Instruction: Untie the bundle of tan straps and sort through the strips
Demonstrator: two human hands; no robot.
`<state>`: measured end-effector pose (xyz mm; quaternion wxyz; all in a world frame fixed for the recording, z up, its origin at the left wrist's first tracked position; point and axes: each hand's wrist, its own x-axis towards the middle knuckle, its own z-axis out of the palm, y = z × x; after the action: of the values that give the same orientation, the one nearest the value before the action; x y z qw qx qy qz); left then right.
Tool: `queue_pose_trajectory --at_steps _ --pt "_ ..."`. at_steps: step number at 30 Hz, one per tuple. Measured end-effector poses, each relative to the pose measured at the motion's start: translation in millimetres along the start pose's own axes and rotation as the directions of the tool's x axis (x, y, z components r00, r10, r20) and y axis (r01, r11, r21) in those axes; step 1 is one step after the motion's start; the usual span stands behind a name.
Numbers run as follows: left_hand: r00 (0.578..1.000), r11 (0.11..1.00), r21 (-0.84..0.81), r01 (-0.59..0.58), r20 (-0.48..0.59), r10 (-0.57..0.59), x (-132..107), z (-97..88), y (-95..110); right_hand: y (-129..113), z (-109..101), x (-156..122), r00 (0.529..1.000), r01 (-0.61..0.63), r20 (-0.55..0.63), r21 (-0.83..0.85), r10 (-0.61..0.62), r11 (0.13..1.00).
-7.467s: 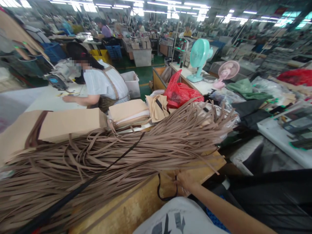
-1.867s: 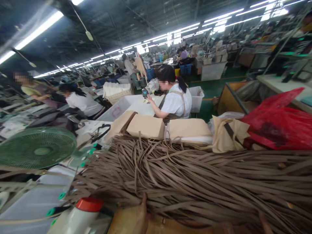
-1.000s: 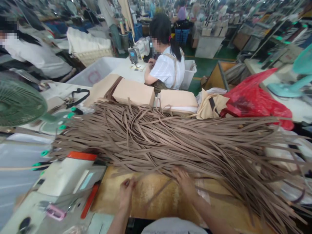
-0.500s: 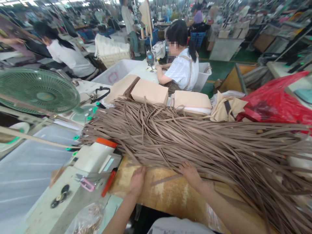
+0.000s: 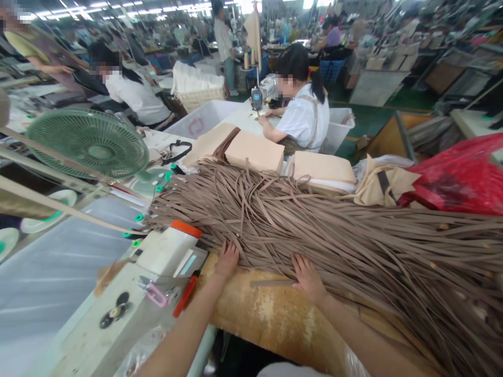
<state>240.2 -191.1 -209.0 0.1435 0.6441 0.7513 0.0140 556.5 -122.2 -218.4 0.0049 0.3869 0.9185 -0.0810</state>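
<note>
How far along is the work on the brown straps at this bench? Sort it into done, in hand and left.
Done: only one strap lies apart on the wooden board. In hand: the left hand and right hand rest open fingers on the near edge of the strap pile. Left: nearly the whole pile lies heaped and partly tangled.

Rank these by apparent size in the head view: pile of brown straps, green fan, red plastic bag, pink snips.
1. pile of brown straps, by far the largest.
2. green fan and red plastic bag: alike, and the frame edge cuts the bag, so unranked.
3. pink snips, smallest.
</note>
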Motion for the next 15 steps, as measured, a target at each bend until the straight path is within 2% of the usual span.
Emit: queue_pose_trajectory --at_steps 3,7,10,15 --pt "0.986 0.988 0.01 -0.157 0.051 0.156 21.3 -3.9 -8.5 -2.6 -5.0 1.0 0.999 0.026 0.022 -0.031 -0.025 0.999" --pt "0.959 0.965 -0.004 -0.262 0.114 0.261 42.2 -1.7 -8.5 -0.4 -9.8 2.3 0.999 0.021 0.039 -0.035 -0.019 0.999" --pt "0.948 0.961 -0.019 -0.277 0.156 0.276 54.2 2.3 -1.1 3.0 -13.7 5.7 0.998 0.021 0.059 -0.019 -0.02 1.0" --pt "0.964 0.974 -0.063 -0.216 0.147 0.223 65.0 0.2 10.7 3.6 -18.3 8.4 0.996 -0.007 0.087 0.004 0.007 1.0"
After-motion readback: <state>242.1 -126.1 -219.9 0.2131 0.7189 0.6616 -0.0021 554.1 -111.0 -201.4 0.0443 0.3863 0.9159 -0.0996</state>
